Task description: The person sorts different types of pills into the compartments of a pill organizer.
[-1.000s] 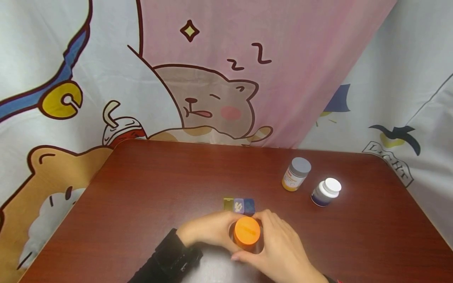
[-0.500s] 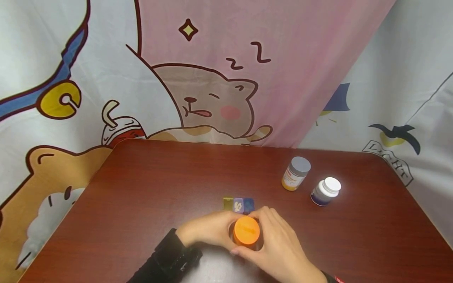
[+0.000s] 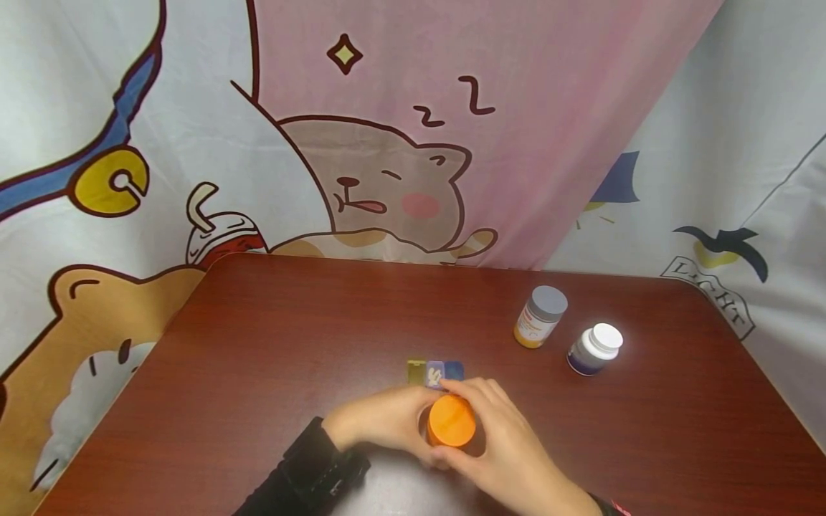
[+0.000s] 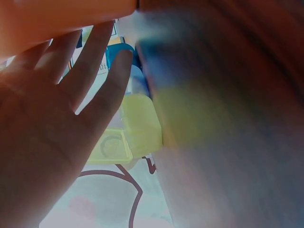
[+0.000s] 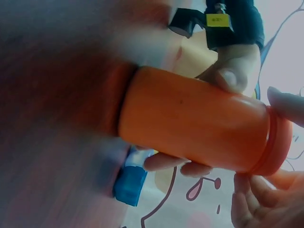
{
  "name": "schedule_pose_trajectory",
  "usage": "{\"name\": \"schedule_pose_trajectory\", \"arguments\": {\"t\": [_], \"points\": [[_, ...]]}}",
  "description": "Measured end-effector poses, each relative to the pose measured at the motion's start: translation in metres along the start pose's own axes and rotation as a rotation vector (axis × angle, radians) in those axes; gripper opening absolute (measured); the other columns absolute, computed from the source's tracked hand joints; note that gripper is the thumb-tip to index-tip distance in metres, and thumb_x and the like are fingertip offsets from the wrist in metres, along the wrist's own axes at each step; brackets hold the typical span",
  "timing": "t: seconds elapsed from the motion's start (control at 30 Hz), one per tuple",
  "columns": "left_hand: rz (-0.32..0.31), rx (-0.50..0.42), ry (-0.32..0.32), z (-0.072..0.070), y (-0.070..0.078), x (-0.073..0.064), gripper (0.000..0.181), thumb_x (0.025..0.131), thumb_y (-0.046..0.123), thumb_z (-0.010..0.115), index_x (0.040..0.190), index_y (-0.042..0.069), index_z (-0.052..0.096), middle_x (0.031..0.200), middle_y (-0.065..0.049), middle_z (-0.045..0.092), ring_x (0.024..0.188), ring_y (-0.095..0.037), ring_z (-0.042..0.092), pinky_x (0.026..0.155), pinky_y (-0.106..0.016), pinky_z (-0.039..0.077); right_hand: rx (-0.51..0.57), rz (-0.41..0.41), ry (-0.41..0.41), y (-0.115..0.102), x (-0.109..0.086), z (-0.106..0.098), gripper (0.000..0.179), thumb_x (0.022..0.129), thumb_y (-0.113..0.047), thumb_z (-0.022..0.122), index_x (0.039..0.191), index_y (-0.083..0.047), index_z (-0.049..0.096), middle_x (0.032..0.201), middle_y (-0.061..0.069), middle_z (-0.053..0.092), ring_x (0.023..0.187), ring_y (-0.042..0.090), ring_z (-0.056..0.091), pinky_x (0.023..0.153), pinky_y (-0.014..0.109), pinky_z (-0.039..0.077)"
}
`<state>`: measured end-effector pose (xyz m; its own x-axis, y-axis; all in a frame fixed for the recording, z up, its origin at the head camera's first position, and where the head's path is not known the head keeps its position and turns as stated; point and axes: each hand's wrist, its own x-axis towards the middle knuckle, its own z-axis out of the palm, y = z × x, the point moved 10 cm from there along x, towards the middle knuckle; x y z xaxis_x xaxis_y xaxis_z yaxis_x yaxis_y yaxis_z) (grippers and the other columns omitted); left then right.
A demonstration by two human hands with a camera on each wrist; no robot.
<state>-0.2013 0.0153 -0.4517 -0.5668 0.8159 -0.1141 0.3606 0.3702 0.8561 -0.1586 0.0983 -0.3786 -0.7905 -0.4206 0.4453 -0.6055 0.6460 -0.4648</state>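
Observation:
An orange bottle (image 5: 194,118) with an orange screw cap (image 3: 452,421) stands upright on the table between both hands. My left hand (image 3: 387,419) holds its body from the left, the thumb on the near side and fingers on the far side. My right hand (image 3: 510,448) grips the cap at its rim, fingertips behind it and thumb in front. Just beyond the bottle lies a small pill organizer (image 3: 417,372) with yellow, purple and blue compartments, partly covered by the right fingertips. In the left wrist view its yellow lid (image 4: 111,146) hangs open.
A bottle with a grey lid (image 3: 547,304) and a white bottle (image 3: 594,350) stand at the back right of the brown table (image 3: 310,322). A printed cloth (image 3: 529,143) hangs behind the table's far edge.
My right hand's fingertips have shifted left around the far side of the cap, in a turning motion. My left hand and the bottle stay nearly in place.

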Motion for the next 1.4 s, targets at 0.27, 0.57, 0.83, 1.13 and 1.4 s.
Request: {"name": "schedule_pose_trajectory", "arguments": {"t": [0.27, 0.57, 0.83, 1.13, 1.4], "points": [[-0.013, -0.073, 0.003, 0.001, -0.003, 0.0, 0.049, 0.078, 0.015, 0.091, 0.12, 0.019, 0.066, 0.101, 0.02, 0.065, 0.091, 0.004, 0.061, 0.091, -0.019, 0.052, 0.093, -0.033, -0.038, 0.0, 0.0, -0.002, 0.085, 0.067, -0.016, 0.098, 0.142, -0.021, 0.059, 0.125, -0.01, 0.061, 0.113, 0.007, 0.057, 0.098, 0.028, 0.053], [-0.007, -0.058, -0.013, 0.002, -0.001, 0.001, 0.048, 0.076, 0.012, 0.09, 0.117, 0.018, 0.066, 0.095, 0.02, 0.064, 0.086, 0.005, 0.059, 0.087, -0.019, 0.053, 0.155, -0.049, -0.082, -0.003, 0.0, -0.003, 0.088, 0.069, -0.003, 0.093, 0.146, -0.023, 0.056, 0.128, -0.01, 0.061, 0.115, 0.008, 0.058, 0.105, 0.017, 0.045], [-0.042, -0.018, -0.005, 0.0, -0.001, -0.001, 0.051, 0.075, 0.016, 0.092, 0.12, 0.015, 0.066, 0.097, 0.02, 0.066, 0.087, 0.006, 0.059, 0.088, -0.018, 0.051, 0.152, -0.115, -0.104, -0.008, 0.001, -0.008, 0.087, 0.072, 0.002, 0.09, 0.148, -0.02, 0.053, 0.138, -0.007, 0.064, 0.122, 0.013, 0.063, 0.113, 0.014, 0.039], [-0.051, 0.026, 0.011, -0.002, -0.001, -0.002, 0.056, 0.075, 0.022, 0.094, 0.124, 0.015, 0.066, 0.101, 0.02, 0.067, 0.089, 0.006, 0.059, 0.088, -0.018, 0.051, 0.13, -0.184, -0.118, -0.012, -0.001, -0.009, 0.08, 0.074, 0.004, 0.086, 0.145, -0.018, 0.057, 0.138, -0.003, 0.065, 0.124, 0.016, 0.062, 0.116, 0.015, 0.035], [-0.054, 0.036, 0.022, -0.002, -0.003, -0.002, 0.058, 0.074, 0.024, 0.094, 0.125, 0.019, 0.066, 0.107, 0.019, 0.069, 0.096, 0.006, 0.06, 0.095, -0.019, 0.049, 0.147, -0.29, -0.099, -0.017, -0.001, -0.009, 0.079, 0.073, 0.011, 0.079, 0.145, -0.015, 0.057, 0.14, 0.001, 0.065, 0.127, 0.02, 0.06, 0.122, 0.014, 0.026]]}}
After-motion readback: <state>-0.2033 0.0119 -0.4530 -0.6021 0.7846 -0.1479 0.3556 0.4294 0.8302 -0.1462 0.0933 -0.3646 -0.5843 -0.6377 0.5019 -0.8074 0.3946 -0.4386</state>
